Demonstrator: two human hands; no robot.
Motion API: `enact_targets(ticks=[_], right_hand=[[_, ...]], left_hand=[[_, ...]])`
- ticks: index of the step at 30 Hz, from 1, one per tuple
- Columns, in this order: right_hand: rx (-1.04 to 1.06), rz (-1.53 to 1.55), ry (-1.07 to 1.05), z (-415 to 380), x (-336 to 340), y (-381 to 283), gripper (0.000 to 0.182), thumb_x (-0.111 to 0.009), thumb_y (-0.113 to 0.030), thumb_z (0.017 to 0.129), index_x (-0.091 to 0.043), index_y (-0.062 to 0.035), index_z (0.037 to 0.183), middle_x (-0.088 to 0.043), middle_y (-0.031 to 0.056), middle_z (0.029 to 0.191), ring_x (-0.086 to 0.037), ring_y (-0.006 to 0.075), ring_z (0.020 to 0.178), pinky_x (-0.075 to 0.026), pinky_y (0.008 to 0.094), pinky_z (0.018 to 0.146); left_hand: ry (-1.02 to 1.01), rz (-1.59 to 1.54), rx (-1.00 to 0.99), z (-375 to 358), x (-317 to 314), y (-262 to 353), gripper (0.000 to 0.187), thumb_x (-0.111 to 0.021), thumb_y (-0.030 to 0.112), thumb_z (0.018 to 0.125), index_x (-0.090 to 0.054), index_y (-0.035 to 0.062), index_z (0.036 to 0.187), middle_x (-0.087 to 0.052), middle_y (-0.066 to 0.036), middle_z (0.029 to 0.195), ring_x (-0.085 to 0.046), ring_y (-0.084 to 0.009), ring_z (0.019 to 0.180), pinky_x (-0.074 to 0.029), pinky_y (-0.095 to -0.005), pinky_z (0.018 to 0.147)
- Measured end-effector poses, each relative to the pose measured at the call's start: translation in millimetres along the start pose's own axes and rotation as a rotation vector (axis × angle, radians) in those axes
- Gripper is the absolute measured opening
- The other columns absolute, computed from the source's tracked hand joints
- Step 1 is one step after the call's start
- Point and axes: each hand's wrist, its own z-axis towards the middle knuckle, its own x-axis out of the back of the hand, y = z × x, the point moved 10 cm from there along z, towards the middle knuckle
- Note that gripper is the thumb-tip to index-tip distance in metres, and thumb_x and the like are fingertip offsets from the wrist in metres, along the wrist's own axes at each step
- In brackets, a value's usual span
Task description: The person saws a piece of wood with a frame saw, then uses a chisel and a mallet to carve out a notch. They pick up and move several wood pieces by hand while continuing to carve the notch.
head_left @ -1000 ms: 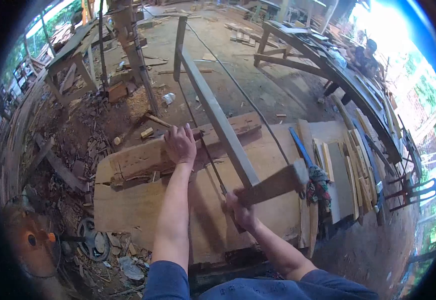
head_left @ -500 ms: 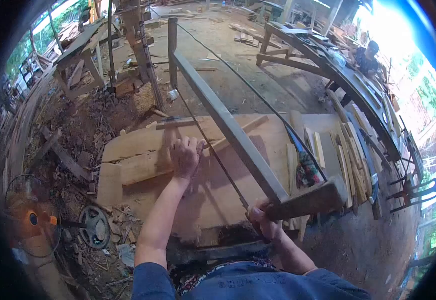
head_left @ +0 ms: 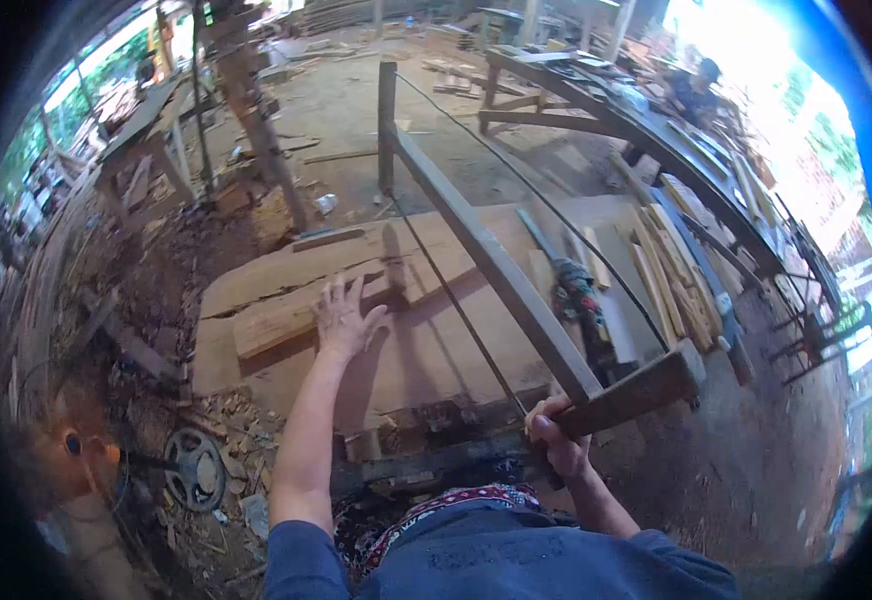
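My right hand (head_left: 560, 438) is closed around the handle end of a wooden-framed bow saw (head_left: 496, 262). The saw slants away from me over the workbench, its thin blade on the left and a tension cord on the right. My left hand (head_left: 348, 320) has its fingers spread, lying at the edge of a thick wooden board (head_left: 274, 332). That board rests on a broad, flat wooden work surface (head_left: 226, 375). Behind it lies a plank with a long dark crack (head_left: 301, 275). Part of the wood beyond my left hand is hidden behind the saw blade.
Cut wooden strips (head_left: 671, 265) lie to the right, beside a bundle of patterned cloth (head_left: 578, 290). A long table (head_left: 636, 125) carries more timber, with a person (head_left: 696, 90) behind it. A handwheel (head_left: 196, 468) stands at lower left among wood scraps, near a post (head_left: 264, 150).
My left hand has gone from bent fingers to spread fingers and shifted left on the wood. The saw, still in my right hand, sits further right; the whole view has shifted too.
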Motion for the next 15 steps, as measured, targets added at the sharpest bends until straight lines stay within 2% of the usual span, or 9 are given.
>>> enact_targets(ticks=[2,4,7,9,13,15], right_hand=[[-0.005,-0.010,0.062,-13,20,-8,0.014,-0.068,-0.015,0.085,-0.059,-0.0057,0.080,-0.056,-0.0001,0.070,-0.052,0.0095,0.065,-0.042,0.0256,0.058],[-0.017,-0.017,0.109,-23,35,-17,0.013,-0.069,-0.013,0.084,-0.059,-0.0057,0.080,-0.056,0.0007,0.071,-0.053,0.0103,0.065,-0.043,0.0264,0.059],[0.057,0.028,0.214,-32,61,-35,0.008,-0.066,-0.010,0.083,-0.060,-0.0049,0.082,-0.057,0.0024,0.070,-0.054,0.0119,0.064,-0.044,0.0282,0.060],[0.184,0.021,0.186,-32,72,-55,0.016,-0.061,-0.010,0.082,-0.045,-0.0054,0.083,-0.052,0.0077,0.064,-0.050,0.0175,0.056,-0.045,0.0339,0.058],[0.242,0.065,0.278,-33,103,-74,0.015,-0.059,-0.010,0.083,-0.045,-0.0050,0.083,-0.048,0.0066,0.062,-0.050,0.0180,0.054,-0.045,0.0346,0.058],[0.272,0.072,0.304,-28,117,-83,0.012,-0.054,-0.009,0.086,-0.043,-0.0062,0.084,-0.045,0.0045,0.061,-0.047,0.0158,0.055,-0.044,0.0332,0.059]], left_hand=[[0.006,-0.048,-0.023,-5,-11,6,0.075,-0.056,0.061,0.086,-0.040,0.0165,0.144,-0.035,-0.014,0.146,-0.028,-0.0374,0.136,-0.022,-0.0617,0.108],[0.141,-0.026,-0.022,-11,-6,12,0.074,-0.055,0.061,0.086,-0.039,0.0173,0.145,-0.035,-0.015,0.147,-0.028,-0.0379,0.136,-0.021,-0.0613,0.109],[0.150,0.020,0.028,-21,-16,21,0.074,-0.056,0.059,0.087,-0.037,0.0192,0.147,-0.033,-0.013,0.148,-0.025,-0.0369,0.139,-0.019,-0.0594,0.110],[0.206,0.051,0.053,-25,-16,22,0.073,-0.057,0.057,0.087,-0.037,0.0214,0.147,-0.034,-0.012,0.149,-0.024,-0.0357,0.141,-0.019,-0.0581,0.110],[0.264,0.037,0.019,-29,-12,23,0.071,-0.058,0.054,0.087,-0.037,0.0230,0.147,-0.037,-0.011,0.148,-0.026,-0.0349,0.140,-0.020,-0.0579,0.110],[0.250,0.040,0.028,-31,-7,25,0.070,-0.059,0.053,0.087,-0.037,0.0232,0.147,-0.038,-0.011,0.147,-0.027,-0.0350,0.140,-0.020,-0.0577,0.110]])
